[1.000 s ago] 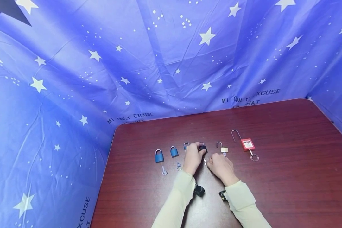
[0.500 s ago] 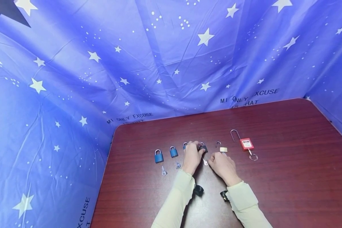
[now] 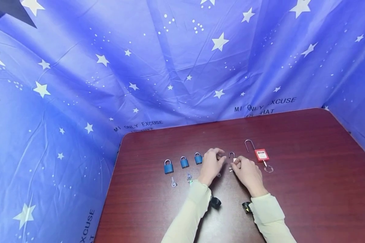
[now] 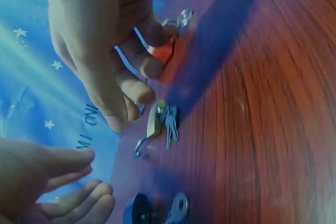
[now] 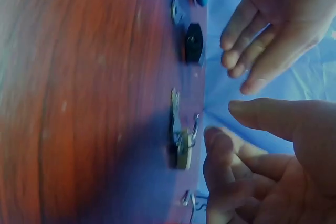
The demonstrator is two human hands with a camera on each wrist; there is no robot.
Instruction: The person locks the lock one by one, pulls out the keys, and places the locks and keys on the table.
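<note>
"Two hands over the counter (image 3: 307, 189). What are they holding?"

"Nothing. The left hand (image 3: 212, 166) hangs above the black lock (image 5: 194, 43), thumb and fingers apart. The right hand (image 3: 247, 173) has thumb and index finger apart too, just above the brass lock (image 5: 184, 153)."

"So the brass lock is the one to think about?"

"I'd judge so. It lies on the counter between the black lock and the red lock (image 3: 262, 155), its shackle (image 4: 140, 145) sprung, and keys (image 4: 171, 124) hang at its near end."

"How would you handle it well?"

"Pinch the body by its sides with one hand, so it can't roll when something turns. Leave the shackle free; a finger laid across it would get in the way. Then take the key by its bow and keep it in line with the keyhole. A skewed pull would probably bind."

"And the spare keys on the bunch?"

"Fold them aside so they don't foul the fingers. The left hand could come across to steady the body."

"Is the black lock fastened?"

"Can't tell; its shackle doesn't show. Avoid knocking the loose key (image 4: 179, 208) near it."
</note>
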